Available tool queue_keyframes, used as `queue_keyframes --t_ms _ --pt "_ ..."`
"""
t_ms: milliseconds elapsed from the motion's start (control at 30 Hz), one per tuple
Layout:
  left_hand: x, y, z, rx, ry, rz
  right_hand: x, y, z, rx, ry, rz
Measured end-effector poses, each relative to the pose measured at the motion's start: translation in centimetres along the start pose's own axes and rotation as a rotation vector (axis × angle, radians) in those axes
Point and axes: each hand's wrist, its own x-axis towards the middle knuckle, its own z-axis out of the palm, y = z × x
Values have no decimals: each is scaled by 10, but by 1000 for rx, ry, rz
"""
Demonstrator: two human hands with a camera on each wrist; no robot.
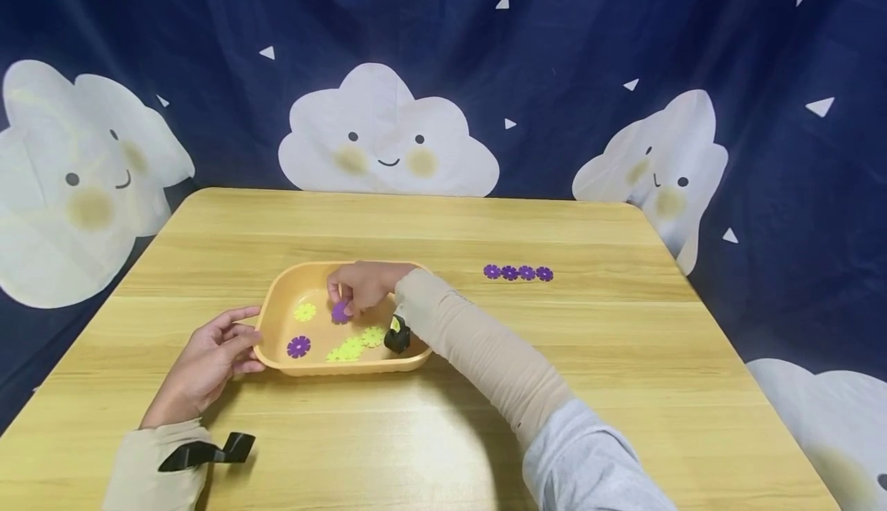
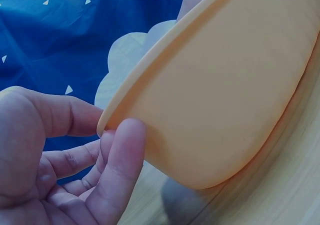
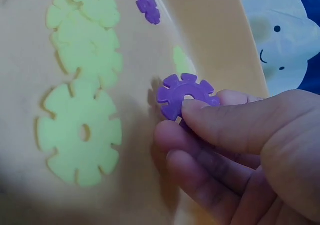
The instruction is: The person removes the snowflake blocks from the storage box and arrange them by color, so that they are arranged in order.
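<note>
A yellow-orange plastic basin (image 1: 277,295) sits on the table, left of its middle. My left hand (image 1: 211,353) holds the basin's left end, thumb and fingers pinching the rim, as the left wrist view shows closely. Inside the basin, my right hand (image 1: 367,284) pinches a purple notched disc (image 3: 185,92) between thumb and fingers, above the basin floor. Another purple disc (image 1: 299,347) lies in the basin at the front left. Several yellow-green discs (image 3: 82,135) lie partly overlapping along the front side, and a single yellow-green disc (image 1: 305,312) lies at the left.
On the wooden table (image 1: 596,372), right of the basin, several purple discs (image 1: 518,273) form a row. A dark blue curtain (image 1: 540,49) with white clouds hangs behind the table. Black straps (image 1: 208,453) stick out from the wrists.
</note>
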Motion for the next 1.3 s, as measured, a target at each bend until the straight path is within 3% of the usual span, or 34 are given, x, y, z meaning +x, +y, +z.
queue_keyframes --t_ms 300,867,1300 --pt "0 0 0 -21 -6 -6 -8 -1 -11 -39 28 3" --pt "0 1 1 -18 -10 -2 -35 3 -32 -115 99 -89" --pt "-1 -1 1 -8 -4 -8 -61 17 -36 -97 240 -102"
